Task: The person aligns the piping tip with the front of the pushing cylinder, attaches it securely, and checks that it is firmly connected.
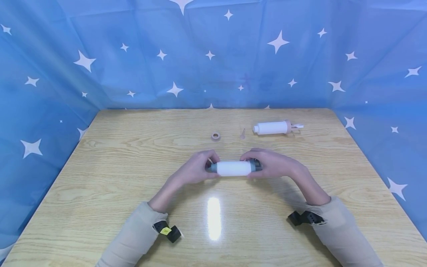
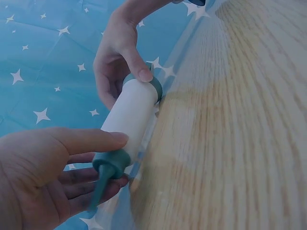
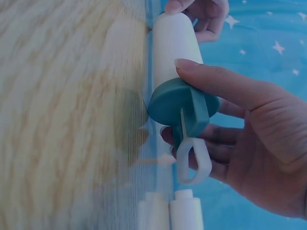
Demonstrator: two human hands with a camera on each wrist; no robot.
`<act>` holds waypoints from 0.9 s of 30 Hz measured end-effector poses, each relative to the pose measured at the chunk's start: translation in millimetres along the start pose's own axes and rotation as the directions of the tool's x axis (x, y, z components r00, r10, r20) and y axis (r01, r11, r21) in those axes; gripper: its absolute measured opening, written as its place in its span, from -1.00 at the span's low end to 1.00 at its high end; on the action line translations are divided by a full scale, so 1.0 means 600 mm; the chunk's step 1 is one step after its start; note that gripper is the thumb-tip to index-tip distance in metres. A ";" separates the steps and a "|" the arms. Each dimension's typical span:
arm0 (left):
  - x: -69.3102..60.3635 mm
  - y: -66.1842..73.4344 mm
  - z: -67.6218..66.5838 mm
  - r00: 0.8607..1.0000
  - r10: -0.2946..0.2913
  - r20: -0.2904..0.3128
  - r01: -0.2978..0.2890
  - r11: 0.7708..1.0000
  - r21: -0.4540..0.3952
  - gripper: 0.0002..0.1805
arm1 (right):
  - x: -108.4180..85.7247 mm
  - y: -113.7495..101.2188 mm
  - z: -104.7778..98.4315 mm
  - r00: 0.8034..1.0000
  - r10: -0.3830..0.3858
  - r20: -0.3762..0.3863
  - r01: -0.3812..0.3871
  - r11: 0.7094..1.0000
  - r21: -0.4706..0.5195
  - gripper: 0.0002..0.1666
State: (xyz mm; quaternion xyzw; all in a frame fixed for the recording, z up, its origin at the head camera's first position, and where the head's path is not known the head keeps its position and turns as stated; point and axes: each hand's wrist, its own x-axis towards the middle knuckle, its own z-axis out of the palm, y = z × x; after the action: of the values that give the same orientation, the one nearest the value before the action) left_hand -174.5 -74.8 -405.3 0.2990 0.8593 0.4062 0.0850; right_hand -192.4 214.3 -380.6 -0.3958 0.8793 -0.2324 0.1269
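Gripping a probably light, stiff icing syringe (image 1: 233, 168) by its ends, sensible holds: left hand (image 1: 197, 168), right hand (image 1: 276, 163).

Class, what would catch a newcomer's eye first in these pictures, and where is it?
Probably the white cylinder with teal end fittings, gripped near its two ends by the left hand and the right hand, near the middle of the head view. Behind the pale wood-grain table hangs bright blue cloth with white stars. Another white cylinder with a pinkish collar lies towards the table's far edge, right of centre.
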 end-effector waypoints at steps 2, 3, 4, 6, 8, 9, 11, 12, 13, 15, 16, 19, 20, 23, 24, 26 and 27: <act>0.000 -0.002 0.000 1.000 -0.002 0.013 0.002 1.000 -0.002 -0.65 | 0.000 0.000 0.001 1.000 0.014 0.003 -0.014 1.000 -0.003 -0.46; 0.000 -0.002 0.001 1.000 -0.005 0.018 0.005 1.000 -0.005 -0.66 | 0.000 0.001 0.001 1.000 0.017 0.004 -0.017 1.000 -0.005 -0.45; 0.000 -0.002 0.001 1.000 -0.009 0.022 0.009 1.000 -0.005 -0.66 | 0.000 0.001 0.001 1.000 0.017 0.005 -0.017 1.000 -0.005 -0.45; 0.001 -0.003 0.001 1.000 -0.012 0.026 0.012 1.000 0.001 -0.65 | 0.000 0.001 0.001 1.000 0.015 0.004 -0.015 1.000 -0.005 -0.45; 0.001 -0.003 0.000 0.999 -0.020 0.033 0.019 1.000 0.010 -0.64 | 0.000 0.001 0.001 1.000 0.013 0.004 -0.013 1.000 -0.005 -0.46; 0.001 -0.003 0.000 0.999 -0.021 0.037 0.020 1.000 0.015 -0.63 | 0.000 0.001 0.001 1.000 0.012 0.005 -0.012 1.000 -0.004 -0.46; 0.001 -0.004 0.000 0.999 -0.021 0.046 0.020 0.999 0.027 -0.61 | -0.001 0.001 0.001 1.000 0.012 0.004 -0.012 1.000 -0.005 -0.46; 0.000 -0.004 0.000 0.998 -0.023 0.052 0.021 0.999 0.031 -0.60 | -0.001 0.001 0.001 1.000 0.012 0.003 -0.012 1.000 -0.005 -0.47; 0.000 -0.004 0.000 0.998 -0.024 0.056 0.022 0.999 0.034 -0.58 | -0.001 0.001 0.001 1.000 0.012 0.002 -0.012 1.000 -0.004 -0.47; 0.000 -0.004 -0.001 0.998 -0.021 0.061 0.019 0.999 0.037 -0.55 | -0.001 0.001 0.000 1.000 0.011 -0.003 -0.011 1.000 0.001 -0.49; 0.000 -0.004 -0.001 0.998 -0.023 0.063 0.020 0.999 0.038 -0.53 | -0.001 0.001 0.000 1.000 0.012 -0.006 -0.011 1.000 0.004 -0.50; 0.000 -0.004 -0.003 0.997 -0.032 0.065 0.030 0.999 0.028 -0.48 | 0.000 0.002 -0.001 1.000 0.010 -0.014 -0.010 1.000 0.014 -0.53; 0.000 -0.005 -0.004 0.997 -0.037 0.064 0.036 0.999 0.023 -0.47 | 0.000 0.002 -0.001 1.000 0.013 -0.014 -0.013 1.000 0.018 -0.54; 0.001 -0.005 -0.005 0.997 -0.044 0.061 0.044 0.999 0.005 -0.46 | 0.001 0.001 -0.003 1.000 0.025 -0.016 -0.024 0.999 0.031 -0.55; 0.001 -0.005 -0.005 0.997 -0.043 0.057 0.043 0.999 0.002 -0.47 | 0.001 0.001 -0.004 0.999 0.029 -0.017 -0.029 0.999 0.034 -0.56; 0.001 -0.005 -0.006 0.998 -0.043 0.047 0.044 0.999 -0.005 -0.48 | 0.000 0.001 -0.005 0.999 0.036 -0.018 -0.035 0.999 0.037 -0.55; 0.001 -0.004 -0.006 0.998 -0.041 0.041 0.042 0.999 -0.007 -0.49 | 0.000 0.002 -0.005 0.999 0.037 -0.021 -0.036 0.999 0.036 -0.55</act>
State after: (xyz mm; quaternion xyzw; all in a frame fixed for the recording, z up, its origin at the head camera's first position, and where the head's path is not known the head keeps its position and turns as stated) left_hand -177.7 -78.1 -404.7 0.2889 0.8619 0.4014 0.1119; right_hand -194.4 215.7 -378.5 -0.3748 0.8835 -0.2497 0.1288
